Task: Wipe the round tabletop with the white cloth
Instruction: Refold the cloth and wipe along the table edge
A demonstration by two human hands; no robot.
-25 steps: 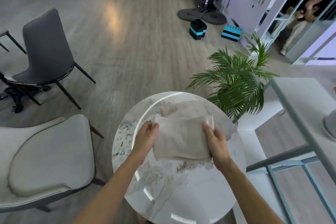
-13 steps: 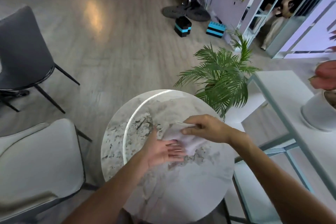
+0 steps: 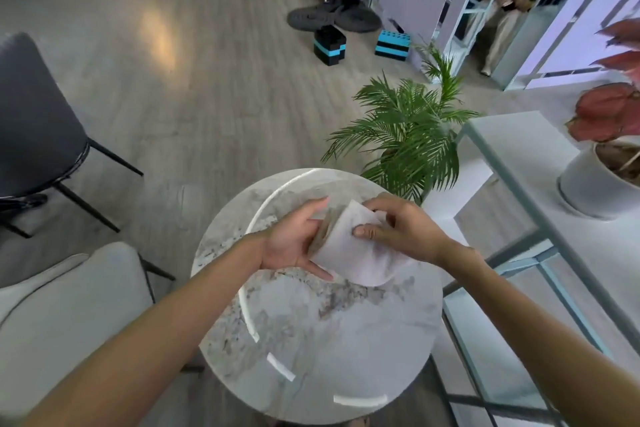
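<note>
Round tabletop (image 3: 329, 340): marble-patterned, glossy, in the middle of the view. White cloth (image 3: 360, 253): folded, over the far half of the tabletop, held between both hands; whether its lower edge touches the surface cannot be told. Left hand (image 3: 294, 239): palm turned up, thumb and fingers cupped round the cloth's left side, gripping it. Right hand (image 3: 405, 232): thumb on the cloth's face, fingers curled over its upper edge, pinching it. Palm plant (image 3: 408, 135): just beyond the tabletop. Dark chair (image 3: 34, 121): far left. Pale armchair (image 3: 69, 305): near left. White side table (image 3: 519, 149): right, bearing a potted red-leaved plant (image 3: 609, 114).
</note>
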